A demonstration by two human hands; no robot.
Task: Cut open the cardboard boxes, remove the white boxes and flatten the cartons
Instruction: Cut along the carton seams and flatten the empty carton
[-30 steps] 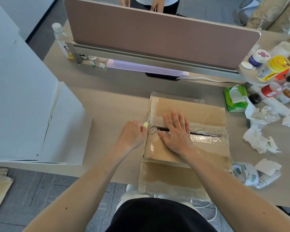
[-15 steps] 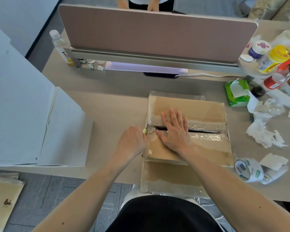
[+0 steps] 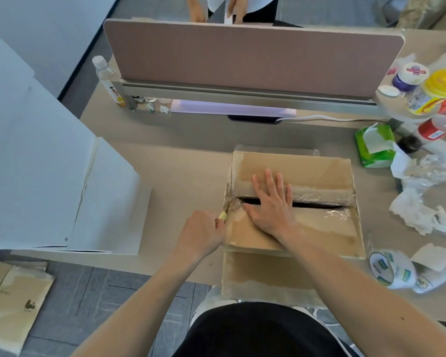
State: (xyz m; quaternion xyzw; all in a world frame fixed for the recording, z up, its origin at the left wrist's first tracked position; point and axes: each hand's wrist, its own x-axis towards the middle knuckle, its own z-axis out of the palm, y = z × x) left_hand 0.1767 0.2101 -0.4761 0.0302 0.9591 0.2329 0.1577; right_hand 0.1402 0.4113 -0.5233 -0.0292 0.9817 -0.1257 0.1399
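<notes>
Curled round a yellow-tipped cutter (image 3: 222, 215), the fingers of the left hand (image 3: 201, 233) have slid toward the person along the left edge of the cardboard box (image 3: 307, 171), just past its seam. The right hand (image 3: 271, 202) lies flat, fingers spread, pressing across the slit seam. The box sits at the near edge of the desk (image 3: 186, 176), with a tape roll (image 3: 392, 270) just beside it.

The cardboard box (image 3: 317, 171) is set on the bench (image 3: 186, 163). To its left white boxes (image 3: 36, 163) are placed, to its right a tape roll (image 3: 390, 269), and behind it a partition screen (image 3: 242, 55) is mounted.
</notes>
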